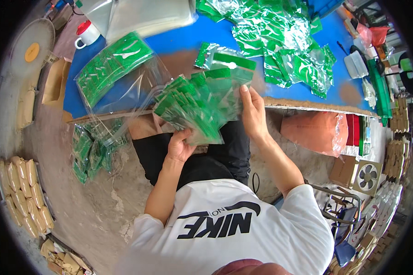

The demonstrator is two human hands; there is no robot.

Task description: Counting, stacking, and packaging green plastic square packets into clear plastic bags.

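Note:
A fanned bunch of green and clear plastic packets [198, 98] is held over my lap, at the table's near edge. My left hand [181, 146] is closed on the lower ends of the bunch. At the fan's right side, my right hand [253, 112] pinches a packet's edge between thumb and fingers. Left of the bunch, a large clear plastic bag [144, 80] lies partly over the table edge, with rows of green packets [114, 68] in it. A loose heap of shiny green packets [280, 41] covers the table's far right.
A blue-topped table [179, 39] spans the front. On it are a stack of clear bags [151, 18] and a red-and-white mug [87, 34]. Filled green bags [94, 151] lie on the floor at left. An orange sack [314, 133] stands under the table's right side.

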